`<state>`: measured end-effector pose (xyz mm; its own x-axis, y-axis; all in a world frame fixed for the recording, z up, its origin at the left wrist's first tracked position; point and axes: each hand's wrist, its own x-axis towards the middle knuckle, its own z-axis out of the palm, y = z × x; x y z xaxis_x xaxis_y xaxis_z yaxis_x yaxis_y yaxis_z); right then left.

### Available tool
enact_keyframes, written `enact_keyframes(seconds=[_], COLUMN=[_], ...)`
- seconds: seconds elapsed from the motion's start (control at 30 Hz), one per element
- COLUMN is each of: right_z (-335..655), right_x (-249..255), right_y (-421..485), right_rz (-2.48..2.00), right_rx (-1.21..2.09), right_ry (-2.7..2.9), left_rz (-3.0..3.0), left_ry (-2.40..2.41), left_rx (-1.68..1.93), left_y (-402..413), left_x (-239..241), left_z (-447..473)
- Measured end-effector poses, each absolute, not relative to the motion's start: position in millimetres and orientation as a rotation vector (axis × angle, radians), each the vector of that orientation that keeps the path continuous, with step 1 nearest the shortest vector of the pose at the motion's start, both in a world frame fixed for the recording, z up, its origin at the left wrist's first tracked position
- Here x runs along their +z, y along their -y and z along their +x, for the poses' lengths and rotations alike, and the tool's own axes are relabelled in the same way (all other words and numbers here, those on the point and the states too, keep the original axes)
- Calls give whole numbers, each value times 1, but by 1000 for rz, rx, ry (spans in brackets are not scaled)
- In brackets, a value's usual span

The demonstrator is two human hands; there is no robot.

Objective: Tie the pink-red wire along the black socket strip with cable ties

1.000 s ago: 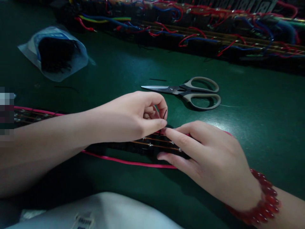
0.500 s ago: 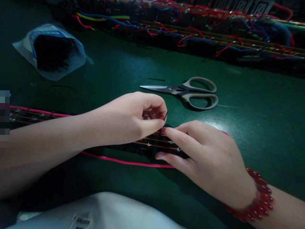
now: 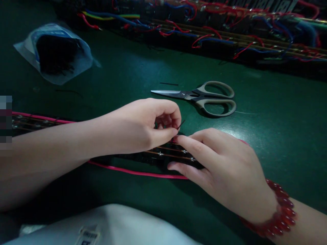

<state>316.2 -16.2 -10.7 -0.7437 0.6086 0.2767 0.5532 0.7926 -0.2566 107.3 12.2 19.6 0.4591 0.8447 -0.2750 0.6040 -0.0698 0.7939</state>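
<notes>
My left hand [image 3: 150,127] is closed, with a thin black cable tie [image 3: 181,124] pinched between thumb and forefinger. It is just above a dark strip [image 3: 168,158] that carries copper-coloured rails with shiny solder points. My right hand [image 3: 217,163] has its thumb and forefinger apart. Its forefinger tip rests at the strip's far edge, close beneath the left fingertips, and the thumb lies over the near side. A pink wire [image 3: 143,174] runs along the near side of the strip. Where the tie meets the strip is hidden behind the fingers.
Scissors [image 3: 189,95] lie beyond my hands, with a loose black tie [image 3: 169,83] beside the blades. An opened plastic bag [image 3: 84,56] of black ties sits at the far left. Another assembly with red and blue wires [image 3: 217,37] spans the back of the green table [image 3: 122,68].
The cable tie's free end now points further right and sticks out more from my left fingers. Both hands stay almost in place; the view has shifted slightly.
</notes>
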Motion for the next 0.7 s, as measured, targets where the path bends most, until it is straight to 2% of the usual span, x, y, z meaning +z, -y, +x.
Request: enact_keyframes(seconds=[0.7], right_z=[315], right_x=[-13], right_y=[16], right_rz=[-881], right_rx=[194], right_ry=[2622], left_rz=[1701], left_ry=[-1245], left_rx=[313], left_y=[-11], left_x=[10], left_z=[104])
